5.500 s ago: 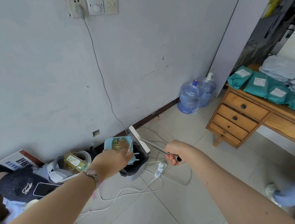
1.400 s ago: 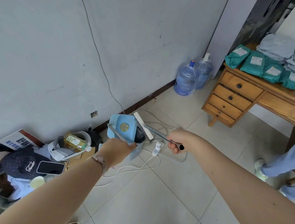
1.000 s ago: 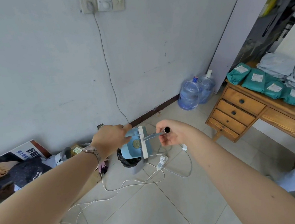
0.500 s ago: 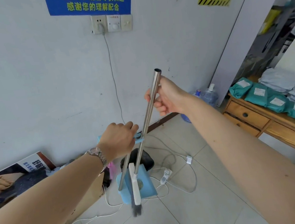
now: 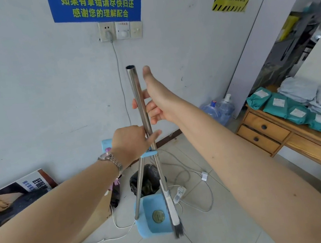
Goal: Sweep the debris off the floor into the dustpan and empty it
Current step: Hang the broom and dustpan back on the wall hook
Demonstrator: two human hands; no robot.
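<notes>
A blue dustpan (image 5: 153, 217) hangs upright over the tiled floor on its steel handle. My left hand (image 5: 130, 143) grips the top of that handle at its blue clip. Beside it stands a broom (image 5: 175, 220) with a steel pole (image 5: 138, 95), white head and dark bristles pointing down against the pan's right side. My right hand (image 5: 153, 101) holds the pole near its top with loosely curled fingers. Behind the pan sits a black-lined bin (image 5: 148, 179).
White cables and a power strip (image 5: 186, 192) lie on the floor by the bin. Two water bottles (image 5: 219, 111) stand against the wall. A wooden drawer table (image 5: 294, 139) with green parcels is at the right. A poster board (image 5: 13, 195) leans at the left.
The dustpan was tipped over the bin, then swung back upright. My right hand raised the broom from level to vertical and brought it against the pan. The camera tilted up.
</notes>
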